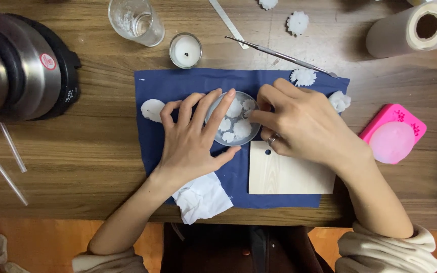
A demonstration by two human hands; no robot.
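On the wooden surface (97,167), a dark blue cloth (150,156) carries a small round clear dish (232,119) holding several white flower-shaped pieces (241,129). Left hand (190,141): fingers spread open and laid flat over the left rim of the dish, thumb lying along its lower edge. Right hand (302,124): curled, fingertips pinched together at the right rim of the dish; whether they grip a piece cannot be told. A ring shows on one finger of this hand. A pale wooden square (284,177) with a small dark hole lies just below the dish, partly under the right wrist. A crumpled white tissue (203,198) lies beside the left wrist. More white flower pieces lie on the cloth at the left edge (152,109) and the upper right (303,77). Beyond the cloth: a tealight (185,50), a clear glass (136,21), a thin metal tool (279,54), a paper roll (410,28) and a pink mould (393,134).
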